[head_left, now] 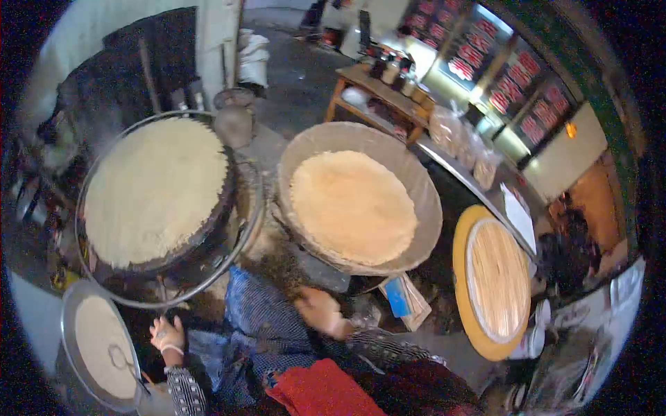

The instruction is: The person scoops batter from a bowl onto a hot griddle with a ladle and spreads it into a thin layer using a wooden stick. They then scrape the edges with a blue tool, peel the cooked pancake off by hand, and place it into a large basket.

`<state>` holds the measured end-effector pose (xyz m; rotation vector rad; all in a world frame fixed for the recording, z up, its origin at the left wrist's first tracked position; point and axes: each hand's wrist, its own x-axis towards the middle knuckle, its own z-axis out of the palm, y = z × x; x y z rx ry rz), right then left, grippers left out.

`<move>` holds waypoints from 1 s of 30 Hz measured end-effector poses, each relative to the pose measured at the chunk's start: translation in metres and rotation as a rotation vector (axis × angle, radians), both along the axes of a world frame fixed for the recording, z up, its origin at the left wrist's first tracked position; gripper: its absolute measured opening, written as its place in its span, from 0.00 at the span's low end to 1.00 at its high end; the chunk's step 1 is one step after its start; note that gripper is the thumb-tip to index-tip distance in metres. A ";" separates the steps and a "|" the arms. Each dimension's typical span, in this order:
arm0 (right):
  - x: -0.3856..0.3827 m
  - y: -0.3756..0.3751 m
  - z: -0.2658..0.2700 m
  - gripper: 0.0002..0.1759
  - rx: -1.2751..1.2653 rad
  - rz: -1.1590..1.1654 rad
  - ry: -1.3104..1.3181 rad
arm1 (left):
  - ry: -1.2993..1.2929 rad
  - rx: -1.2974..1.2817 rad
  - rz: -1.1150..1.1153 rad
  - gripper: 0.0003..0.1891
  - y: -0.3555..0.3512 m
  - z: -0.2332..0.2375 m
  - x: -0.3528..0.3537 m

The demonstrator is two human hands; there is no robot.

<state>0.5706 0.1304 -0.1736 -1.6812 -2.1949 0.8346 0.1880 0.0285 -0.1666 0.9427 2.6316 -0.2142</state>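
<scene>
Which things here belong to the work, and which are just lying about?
In use, apparently:
- griddle, pale flatbread
- batter basin, ladle, near the left hand
- basket of flatbread

Lying about, apparently:
- blue packet
- plastic bags
- white sack

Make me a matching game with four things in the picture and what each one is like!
1. Red cloth
2. Big tub
3. Metal basin
4. Round board

A. Holds pale, creamy stuff
B. Has a wide yellow rim
C. Lies on the person's lap
D. Holds a light orange layer

Answers: 1-C, 2-D, 3-A, 4-B
</scene>
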 end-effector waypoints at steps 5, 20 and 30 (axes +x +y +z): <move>0.179 -0.024 -0.058 0.47 0.084 -0.637 -0.444 | 0.178 0.073 -0.039 0.30 -0.026 -0.028 -0.016; 0.185 -0.057 -0.086 0.29 -0.403 -0.315 -0.630 | 0.181 0.121 -0.021 0.24 -0.004 -0.020 0.009; -0.075 0.036 0.060 0.13 -0.272 -0.009 0.836 | 0.159 0.251 -0.041 0.30 -0.026 -0.037 -0.008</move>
